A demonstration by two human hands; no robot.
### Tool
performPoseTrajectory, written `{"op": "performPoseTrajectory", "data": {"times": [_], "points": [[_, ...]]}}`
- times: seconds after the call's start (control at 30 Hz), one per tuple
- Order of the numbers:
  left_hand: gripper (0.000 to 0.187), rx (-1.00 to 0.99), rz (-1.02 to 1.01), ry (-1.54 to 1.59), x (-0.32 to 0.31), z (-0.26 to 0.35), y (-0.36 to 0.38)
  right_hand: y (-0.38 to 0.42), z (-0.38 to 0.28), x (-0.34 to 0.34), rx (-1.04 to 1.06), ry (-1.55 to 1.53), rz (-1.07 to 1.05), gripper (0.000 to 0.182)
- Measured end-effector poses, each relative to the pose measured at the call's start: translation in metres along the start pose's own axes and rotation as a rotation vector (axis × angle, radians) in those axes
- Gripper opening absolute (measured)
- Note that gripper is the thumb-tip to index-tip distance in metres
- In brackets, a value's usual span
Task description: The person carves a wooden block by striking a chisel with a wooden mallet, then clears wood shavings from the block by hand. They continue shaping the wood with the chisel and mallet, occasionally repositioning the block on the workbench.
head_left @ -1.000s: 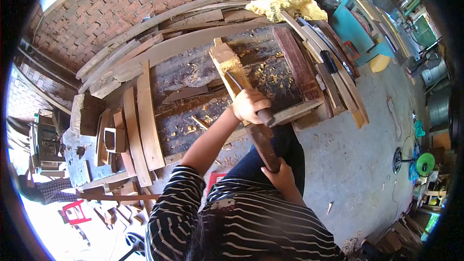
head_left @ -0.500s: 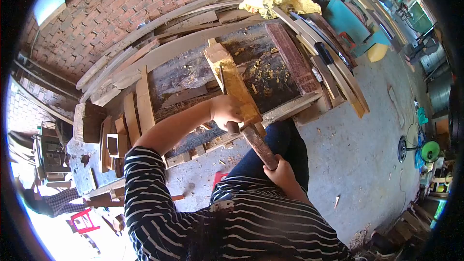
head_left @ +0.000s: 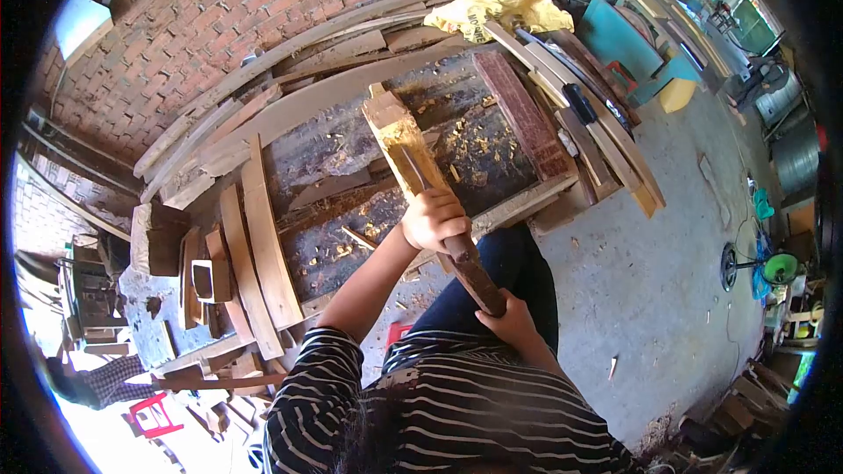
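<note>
A block of yellowish wood (head_left: 395, 136) with a cut, stepped end lies on the workbench, pointing toward my body. My left hand (head_left: 436, 219) is wrapped round the handle of a chisel (head_left: 415, 167), whose long narrow blade slants over the top face of the block. Low by my lap, my right hand (head_left: 509, 316) grips a wooden mallet (head_left: 481, 283), a thick brown club. The mallet's far end overlaps the chisel's handle end just below my left fist. My left fingers hide most of the handle.
Wood chips (head_left: 474, 149) litter the dark bench top. A reddish beam (head_left: 522, 114) and several long boards (head_left: 606, 132) lie at right; planks (head_left: 263, 228) lie at left. A yellow sack (head_left: 500, 13) rests at the back before the brick wall (head_left: 263, 0). A green fan (head_left: 779, 269) stands far right.
My left hand has moved slightly right with the chisel, which now slants more, and my left forearm has swung in. The mallet now overlaps the chisel's handle end; before, it was beside it.
</note>
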State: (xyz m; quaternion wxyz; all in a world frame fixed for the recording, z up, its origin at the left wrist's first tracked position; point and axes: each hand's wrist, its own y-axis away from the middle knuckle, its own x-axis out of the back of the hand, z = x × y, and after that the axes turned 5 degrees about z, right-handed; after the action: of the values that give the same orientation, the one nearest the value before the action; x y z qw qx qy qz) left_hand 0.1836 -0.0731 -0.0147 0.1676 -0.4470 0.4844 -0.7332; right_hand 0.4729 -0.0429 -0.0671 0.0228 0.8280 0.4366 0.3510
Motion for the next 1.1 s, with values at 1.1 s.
{"op": "performPoseTrajectory", "data": {"times": [1.1], "points": [[0.043,1.465,0.030,-0.529,0.048,-0.136,0.064,-0.002,0.007,0.000,0.089,-0.011,0.073,0.039]]}}
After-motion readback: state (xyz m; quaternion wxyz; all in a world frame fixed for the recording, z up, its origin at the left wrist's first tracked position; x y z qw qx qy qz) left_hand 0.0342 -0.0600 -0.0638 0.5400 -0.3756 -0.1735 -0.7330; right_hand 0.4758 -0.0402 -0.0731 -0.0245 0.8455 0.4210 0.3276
